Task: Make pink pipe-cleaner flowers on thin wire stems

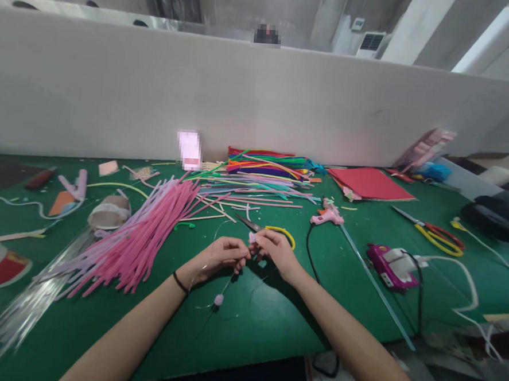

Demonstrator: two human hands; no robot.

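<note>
My left hand [229, 253] is pinched closed near the middle of the green table, with a thin clear string [203, 267] running from its fingers. A small pale-lilac fuzzy ball [218, 300] hangs or lies along that string below the hand. Close beside it, my right hand [273, 249] is closed on a small pale-lilac fuzzy piece [252, 237], whose exact shape is too small to tell. The fingertips of both hands nearly meet. Just behind the right hand lie yellow-handled scissors [284, 234], partly hidden by it.
Pink and lilac pipe cleaners [148, 241] lie bundled at left; multicoloured ones [266, 171] are piled at the back. A pink glue gun [327, 213], a purple power strip [392, 268], other scissors [439, 239] and red sheets [371, 183] are at right. A white partition [260, 99] stands behind.
</note>
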